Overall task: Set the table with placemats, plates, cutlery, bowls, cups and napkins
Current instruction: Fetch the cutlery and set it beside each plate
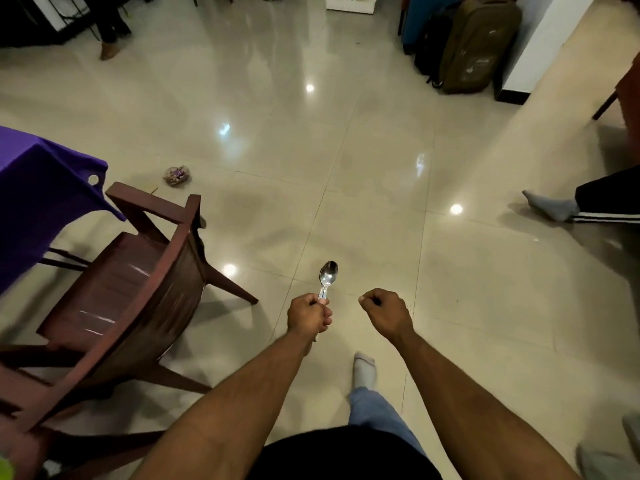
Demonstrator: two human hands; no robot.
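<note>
Spoon (pixel 328 276) upright above left hand (pixel 308 315) grip, bowl seemingly topmost.

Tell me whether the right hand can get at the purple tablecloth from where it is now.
Probably not yet. The right hand, curled and holding nothing, is over open floor, while the purple tablecloth lies far to the left beyond the brown chair and the left hand gripping the spoon.

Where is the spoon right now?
The spoon is in the left hand, bowl pointing up, low in the middle of the head view, right of the brown chair.
</note>
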